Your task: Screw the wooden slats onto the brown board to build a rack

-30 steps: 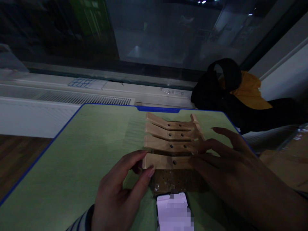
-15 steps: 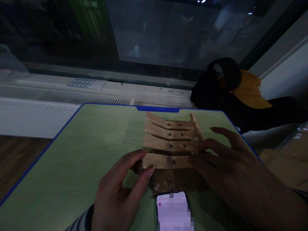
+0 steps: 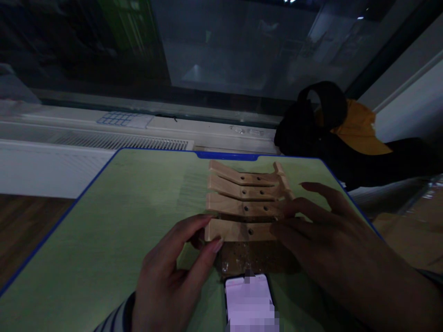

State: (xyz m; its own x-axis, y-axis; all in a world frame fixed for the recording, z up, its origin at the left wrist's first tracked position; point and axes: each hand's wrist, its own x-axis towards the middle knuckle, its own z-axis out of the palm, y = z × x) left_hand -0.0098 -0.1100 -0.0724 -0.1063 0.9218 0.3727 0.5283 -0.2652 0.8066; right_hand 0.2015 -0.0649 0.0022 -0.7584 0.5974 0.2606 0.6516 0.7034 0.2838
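Observation:
Several pale wooden slats (image 3: 244, 196) with drilled holes lie side by side on a green mat (image 3: 114, 221). My left hand (image 3: 175, 272) pinches the left end of the nearest slat (image 3: 238, 230) between thumb and fingers. My right hand (image 3: 321, 235) lies over the slats' right ends, fingers spread and touching the nearest two. A thin wooden piece (image 3: 282, 180) runs across the slats' right ends.
A lit phone (image 3: 249, 302) lies at the mat's near edge, beside a brown cork-like sheet (image 3: 254, 260). A black bag with a yellow cloth (image 3: 341, 127) sits at the right. A white radiator sill (image 3: 104, 133) and dark window lie beyond the mat.

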